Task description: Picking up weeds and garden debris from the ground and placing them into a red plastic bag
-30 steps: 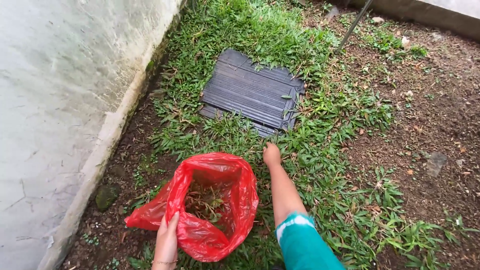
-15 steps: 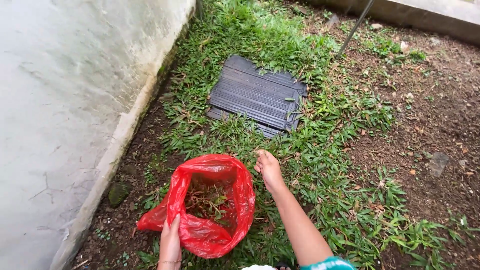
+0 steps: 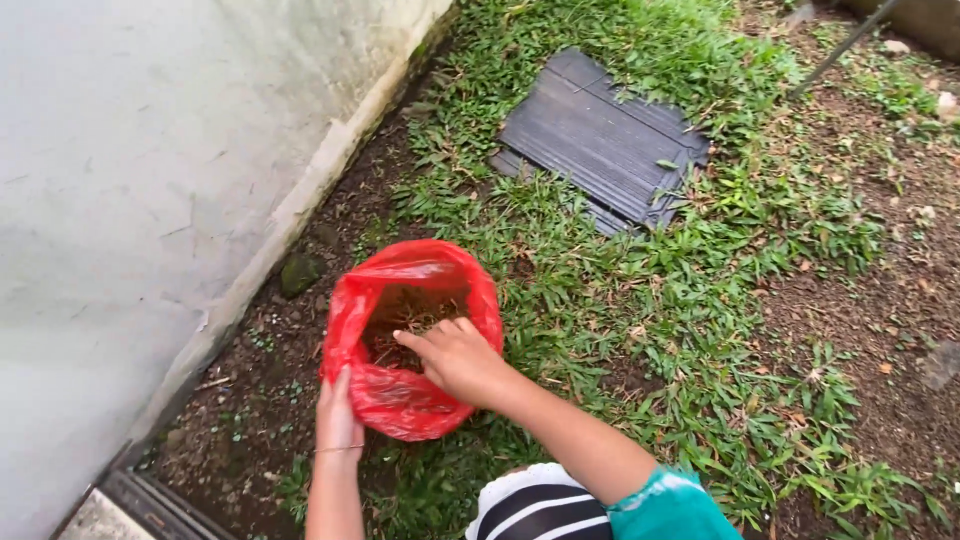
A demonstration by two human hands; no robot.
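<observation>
red plastic bag (image 3: 400, 400) sits on dirt by the grey wall (image 3: 150, 180) | your left hand (image 3: 338, 420) pinches its rim | right hand (image 3: 455, 355) loosely curled over the mouth, contents unclear | drop clippings deep inside

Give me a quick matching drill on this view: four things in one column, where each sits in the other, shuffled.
1. left hand
2. right hand
3. dark ribbed panel
4. mossy stone

a. flat on the grass, far side
b. over the mouth of the red bag
c. on the soil by the wall
d. gripping the bag's near edge

Pairs: 1-d, 2-b, 3-a, 4-c
</observation>
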